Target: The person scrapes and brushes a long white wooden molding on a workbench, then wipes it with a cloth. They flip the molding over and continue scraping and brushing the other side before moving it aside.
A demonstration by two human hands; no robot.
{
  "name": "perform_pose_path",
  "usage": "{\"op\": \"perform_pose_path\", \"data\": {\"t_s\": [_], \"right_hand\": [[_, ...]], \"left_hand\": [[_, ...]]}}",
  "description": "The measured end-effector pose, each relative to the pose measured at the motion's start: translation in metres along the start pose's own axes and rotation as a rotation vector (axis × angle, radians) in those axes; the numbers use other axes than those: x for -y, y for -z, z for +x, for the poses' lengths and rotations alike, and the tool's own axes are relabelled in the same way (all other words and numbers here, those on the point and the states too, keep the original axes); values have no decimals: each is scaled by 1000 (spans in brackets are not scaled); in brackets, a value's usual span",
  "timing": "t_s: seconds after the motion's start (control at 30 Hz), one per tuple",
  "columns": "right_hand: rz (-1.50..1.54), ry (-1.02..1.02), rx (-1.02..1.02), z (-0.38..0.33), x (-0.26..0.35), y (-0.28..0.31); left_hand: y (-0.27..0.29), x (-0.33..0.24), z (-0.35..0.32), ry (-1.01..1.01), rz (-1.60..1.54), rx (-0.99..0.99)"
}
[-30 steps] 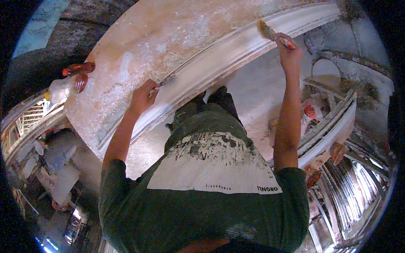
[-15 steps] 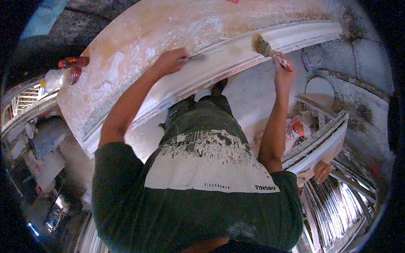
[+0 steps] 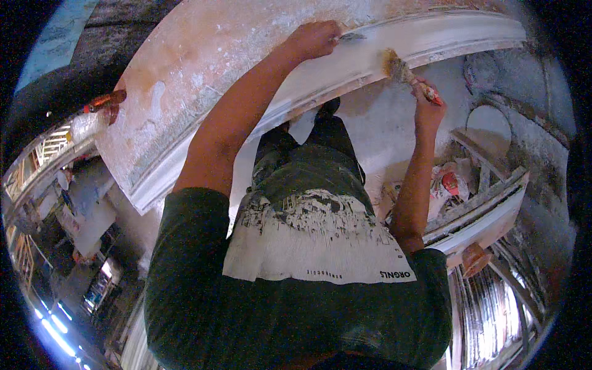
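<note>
Left hand [image 3: 313, 40] with small grey tool [image 3: 354, 37], right hand [image 3: 430, 102] with brush [image 3: 406, 75]; white curved moulding [image 3: 336, 69] at both.
Left fingers curled round the near end of the tool, its flat grey part pointing right from the fingertips, by the moulding's far edge; right fingers wrapped about the brush's red-and-pale handle, bristles ahead and left of them over the moulding, contact unclear; moulding runs just nearer the body than the left fingers and ahead of the right fingers, on a pinkish, white-smeared bench [image 3: 185, 74]; reddish-brown bottle [image 3: 106, 100] well left of the left fingers; white bag with red patch [image 3: 449, 182] nearer the body than the right fingers; second white moulding [image 3: 478, 229] past that bag, closer still to the body.
</note>
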State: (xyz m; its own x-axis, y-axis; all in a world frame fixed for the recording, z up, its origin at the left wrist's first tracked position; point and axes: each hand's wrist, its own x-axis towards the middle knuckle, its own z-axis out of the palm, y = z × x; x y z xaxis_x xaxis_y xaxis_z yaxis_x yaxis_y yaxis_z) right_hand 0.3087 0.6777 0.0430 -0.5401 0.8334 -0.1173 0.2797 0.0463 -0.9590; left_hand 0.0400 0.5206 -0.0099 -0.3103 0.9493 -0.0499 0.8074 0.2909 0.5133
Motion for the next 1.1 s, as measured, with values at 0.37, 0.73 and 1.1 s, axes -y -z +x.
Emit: {"op": "perform_pose_path", "data": {"t_s": [0.37, 0.73, 1.1], "right_hand": [[62, 9, -82, 5, -12, 10], [128, -67, 20, -75, 13, -65], [35, -37, -50, -158, 35, -83]], "left_hand": [[53, 67, -271, 308, -221, -61], [35, 36, -293, 849, -753, -98], [22, 49, -285, 632, -463, -187]]}}
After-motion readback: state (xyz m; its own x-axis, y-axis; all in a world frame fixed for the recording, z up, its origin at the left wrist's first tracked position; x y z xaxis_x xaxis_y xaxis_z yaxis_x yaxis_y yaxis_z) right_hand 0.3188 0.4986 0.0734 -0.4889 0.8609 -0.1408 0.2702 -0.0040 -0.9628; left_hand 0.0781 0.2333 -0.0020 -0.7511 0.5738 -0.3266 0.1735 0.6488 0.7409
